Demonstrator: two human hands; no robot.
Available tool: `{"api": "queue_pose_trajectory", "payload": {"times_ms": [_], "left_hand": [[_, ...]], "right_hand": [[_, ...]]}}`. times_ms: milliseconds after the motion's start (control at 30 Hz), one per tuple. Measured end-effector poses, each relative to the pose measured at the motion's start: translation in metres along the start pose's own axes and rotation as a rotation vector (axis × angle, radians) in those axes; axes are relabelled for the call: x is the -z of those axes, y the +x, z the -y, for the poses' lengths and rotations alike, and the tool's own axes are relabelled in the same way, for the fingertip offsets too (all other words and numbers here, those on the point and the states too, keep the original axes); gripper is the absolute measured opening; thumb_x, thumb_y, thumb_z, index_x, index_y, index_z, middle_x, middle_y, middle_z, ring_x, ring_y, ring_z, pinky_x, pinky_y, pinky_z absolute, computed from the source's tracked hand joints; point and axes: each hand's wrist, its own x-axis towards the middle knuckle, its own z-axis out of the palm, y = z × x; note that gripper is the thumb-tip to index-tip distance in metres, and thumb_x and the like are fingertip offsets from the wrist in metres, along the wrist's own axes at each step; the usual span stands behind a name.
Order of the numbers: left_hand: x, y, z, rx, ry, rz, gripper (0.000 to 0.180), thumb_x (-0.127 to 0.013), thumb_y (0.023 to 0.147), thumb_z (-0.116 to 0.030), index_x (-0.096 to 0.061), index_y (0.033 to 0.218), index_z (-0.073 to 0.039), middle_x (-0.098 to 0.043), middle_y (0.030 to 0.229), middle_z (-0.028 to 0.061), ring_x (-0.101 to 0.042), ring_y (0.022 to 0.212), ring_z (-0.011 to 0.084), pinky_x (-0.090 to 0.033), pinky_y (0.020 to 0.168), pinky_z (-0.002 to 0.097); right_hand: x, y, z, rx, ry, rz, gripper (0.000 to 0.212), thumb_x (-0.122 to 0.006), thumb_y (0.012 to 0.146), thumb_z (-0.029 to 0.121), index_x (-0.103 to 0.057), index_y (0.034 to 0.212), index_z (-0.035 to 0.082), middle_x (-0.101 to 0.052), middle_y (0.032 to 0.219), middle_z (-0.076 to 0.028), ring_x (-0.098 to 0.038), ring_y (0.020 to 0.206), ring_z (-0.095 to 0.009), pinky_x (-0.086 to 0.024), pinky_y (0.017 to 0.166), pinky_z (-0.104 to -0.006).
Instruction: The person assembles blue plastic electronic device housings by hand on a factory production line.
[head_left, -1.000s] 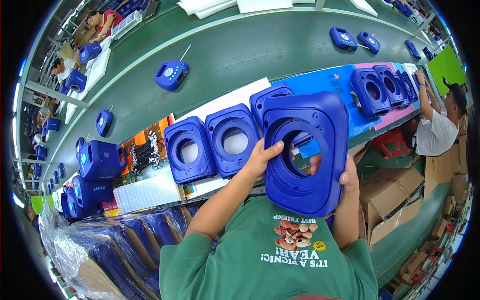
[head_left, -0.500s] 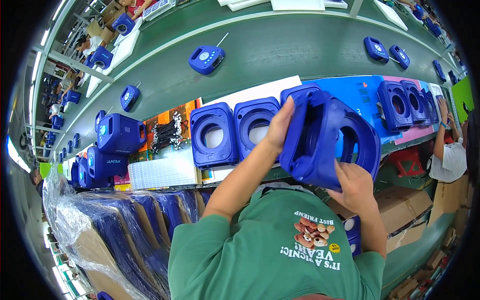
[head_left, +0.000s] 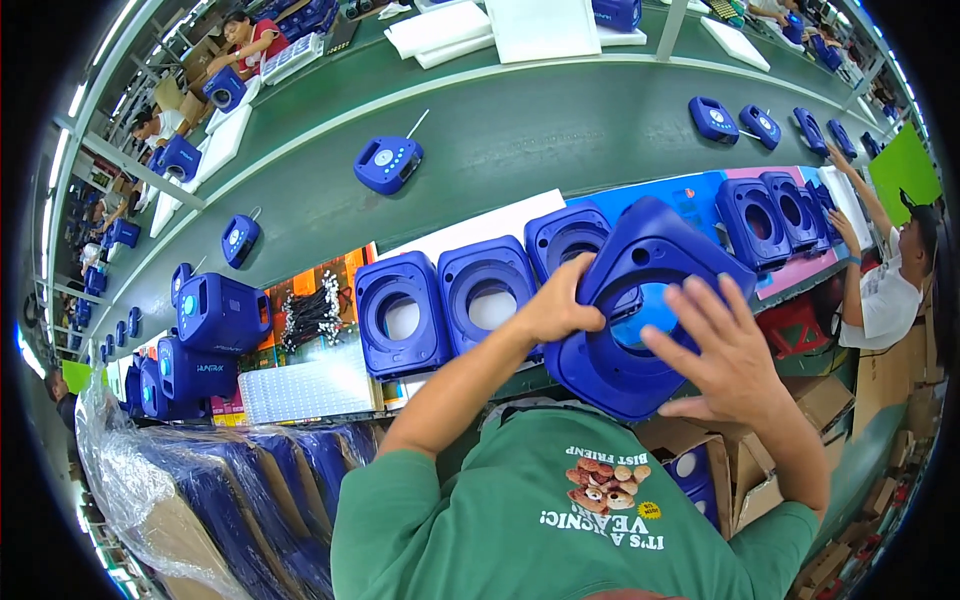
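Observation:
A blue plastic speaker housing (head_left: 598, 368) with a large round opening is held up in front of my chest, tilted so the opening faces me. My left hand (head_left: 560, 302) grips its left edge, thumb on the face and fingers hidden behind. Over the right part of the housing, my right hand (head_left: 722, 350) is spread with fingers apart; whether it touches the plastic is hard to tell. Left of my left hand, matching housings stand in a row on the bench: one housing (head_left: 378, 345), another housing (head_left: 455, 325), and a third housing (head_left: 548, 228) partly covered by the held one.
Beyond the bench, a green conveyor belt (head_left: 520, 140) carries blue radios, one radio (head_left: 388, 165) with its antenna up. Bundled wires (head_left: 312, 312) and assembled speakers (head_left: 225, 315) sit left. Plastic-wrapped parts (head_left: 230, 480) stand lower left, an open carton (head_left: 745, 465) lower right. A co-worker (head_left: 885, 290) sits right.
The housing has turned so its round opening now faces me. My right hand has let go of its lower edge and spread open above it. My left hand keeps its grip.

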Motion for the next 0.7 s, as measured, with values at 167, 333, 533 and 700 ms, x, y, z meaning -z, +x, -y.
{"api": "queue_pose_trajectory", "payload": {"times_ms": [167,333,533,700], "left_hand": [[-0.044,-0.013,-0.014,-0.216,0.336,-0.158,0.083,-0.070,0.054,-0.014,-0.038,0.128,0.004,-0.060,0.103,0.0214,-0.062,0.092,0.0291,-0.048,0.083,0.0370],[-0.018,-0.035,-0.015,-0.269,0.242,-0.254,0.086,-0.068,0.055,-0.015,-0.034,0.133,0.002,-0.054,0.113,0.0164,-0.053,0.108,0.0246,-0.040,0.097,0.0343],[-0.035,-0.043,-0.019,-0.073,0.448,-0.241,0.089,-0.069,0.055,-0.017,-0.032,0.134,-0.001,-0.055,0.116,0.0233,-0.057,0.107,0.0373,-0.043,0.096,0.0388],[-0.006,-0.054,-0.002,-0.265,0.360,-0.396,0.094,-0.073,0.053,-0.022,-0.031,0.134,0.003,-0.053,0.120,0.0162,-0.051,0.113,0.0276,-0.037,0.101,0.0357]], "right_hand": [[-0.035,0.049,-0.001,-0.493,-0.324,-0.613,0.084,-0.040,0.084,0.070,-0.047,0.135,0.004,-0.043,0.141,-0.016,-0.040,0.130,-0.034,-0.026,0.108,-0.0510],[-0.058,0.034,-0.018,-0.668,0.208,-0.937,0.092,-0.041,0.086,0.068,-0.030,0.142,-0.004,-0.036,0.144,-0.023,-0.032,0.134,-0.042,-0.021,0.110,-0.0531],[-0.056,0.075,0.013,-0.558,0.046,-0.807,0.088,-0.036,0.087,0.069,-0.038,0.139,-0.002,-0.038,0.144,-0.020,-0.031,0.135,-0.041,-0.020,0.109,-0.0539],[-0.061,0.055,-0.017,-0.683,0.181,-0.828,0.077,-0.033,0.094,0.059,-0.036,0.141,-0.003,-0.038,0.145,-0.020,-0.034,0.134,-0.039,-0.024,0.109,-0.0503]]}}
